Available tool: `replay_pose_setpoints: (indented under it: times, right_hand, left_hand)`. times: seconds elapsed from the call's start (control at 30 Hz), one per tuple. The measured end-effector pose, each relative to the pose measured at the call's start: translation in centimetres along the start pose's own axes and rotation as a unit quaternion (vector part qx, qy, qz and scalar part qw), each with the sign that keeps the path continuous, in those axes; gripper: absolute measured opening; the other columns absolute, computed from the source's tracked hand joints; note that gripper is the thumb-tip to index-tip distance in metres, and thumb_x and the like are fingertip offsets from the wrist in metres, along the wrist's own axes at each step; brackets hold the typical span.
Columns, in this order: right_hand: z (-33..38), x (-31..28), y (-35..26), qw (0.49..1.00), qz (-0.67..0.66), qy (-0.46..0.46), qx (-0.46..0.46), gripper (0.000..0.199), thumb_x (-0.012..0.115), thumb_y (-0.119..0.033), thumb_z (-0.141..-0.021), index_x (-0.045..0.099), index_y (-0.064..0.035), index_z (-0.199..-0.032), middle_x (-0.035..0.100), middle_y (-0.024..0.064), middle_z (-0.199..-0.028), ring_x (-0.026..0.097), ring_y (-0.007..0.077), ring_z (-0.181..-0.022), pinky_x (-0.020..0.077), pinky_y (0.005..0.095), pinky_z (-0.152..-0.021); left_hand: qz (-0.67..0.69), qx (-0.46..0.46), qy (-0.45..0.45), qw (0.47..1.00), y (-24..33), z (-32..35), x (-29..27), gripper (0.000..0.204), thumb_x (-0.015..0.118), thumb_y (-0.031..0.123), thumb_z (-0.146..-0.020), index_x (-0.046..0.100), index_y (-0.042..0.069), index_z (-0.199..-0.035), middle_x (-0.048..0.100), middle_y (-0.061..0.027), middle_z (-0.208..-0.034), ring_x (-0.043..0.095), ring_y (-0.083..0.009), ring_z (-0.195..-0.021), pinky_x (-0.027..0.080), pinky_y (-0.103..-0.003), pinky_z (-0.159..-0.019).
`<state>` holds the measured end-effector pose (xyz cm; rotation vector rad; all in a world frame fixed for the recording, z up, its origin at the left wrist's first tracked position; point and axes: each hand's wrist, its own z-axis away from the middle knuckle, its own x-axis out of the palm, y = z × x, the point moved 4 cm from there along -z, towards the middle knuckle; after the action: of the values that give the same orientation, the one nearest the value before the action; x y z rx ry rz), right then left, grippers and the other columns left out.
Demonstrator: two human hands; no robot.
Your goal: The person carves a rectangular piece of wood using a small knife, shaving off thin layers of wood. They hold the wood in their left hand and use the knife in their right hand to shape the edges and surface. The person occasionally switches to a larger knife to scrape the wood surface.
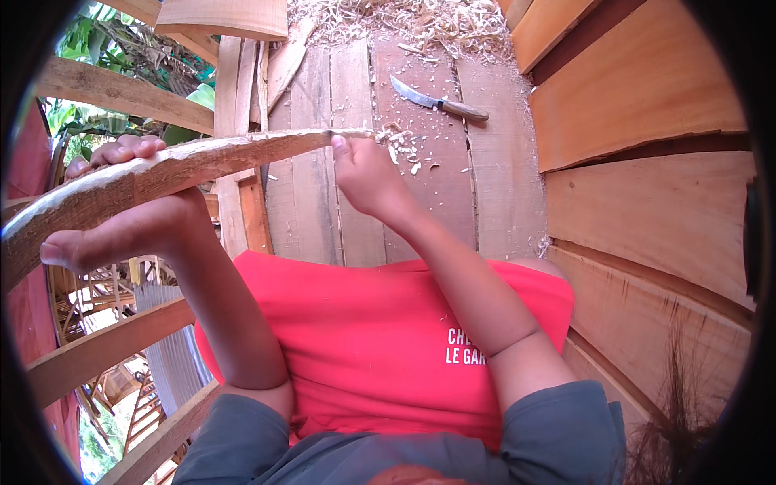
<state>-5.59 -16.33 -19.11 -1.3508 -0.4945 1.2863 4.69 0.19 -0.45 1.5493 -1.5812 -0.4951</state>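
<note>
A long, slightly curved piece of rough-hewn wood (190,164) stretches across my front, from the left rim of the view to a narrow end near the middle. My left hand (133,230) holds its thick part from below, with the fingertips curling over the far side and the thumb stretched along the near side. At the narrow end, my right hand (368,175) is closed, its thumb pressed against the wood beside a small dark mark. The right fingers are mostly hidden behind the hand. Red cloth (356,315) covers my lap.
A knife (440,99) with a curved blade and wooden handle lies on the plank floor (505,186) beyond my right hand. Pale wood shavings (453,28) are heaped at the far end. A plank wall (647,202) stands on the right, and wooden rails (121,93) are on the left.
</note>
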Motion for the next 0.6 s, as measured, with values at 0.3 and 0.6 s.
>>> replay_pose_setpoints:
  times: [0.3,0.6]
  right_hand:
    - [-2.2,1.2,5.0,0.998,-0.027,0.046,0.025,0.055,0.037,-0.033,-0.105,0.062,0.0079,-0.079,0.064,0.0313,-0.077,0.064,0.0477,-0.080,0.0483,0.0523,-0.076]
    - [-2.8,1.4,5.5,0.995,-0.051,0.050,0.065,0.055,0.037,-0.032,-0.104,0.063,0.0084,-0.076,0.064,0.0328,-0.078,0.063,0.0501,-0.080,0.0490,0.0546,-0.077]
  left_hand:
    - [-0.093,0.038,0.024,0.995,0.8,0.5,1.0,0.086,0.019,0.090,-0.082,0.039,0.007,-0.093,0.046,-0.0089,-0.058,0.054,-0.0211,-0.053,0.052,-0.034,-0.054]
    - [-0.062,0.012,0.072,0.995,0.1,-0.6,0.0,0.083,0.022,0.086,-0.087,0.037,0.005,-0.101,0.047,-0.0086,-0.063,0.053,-0.0192,-0.051,0.052,-0.031,-0.053]
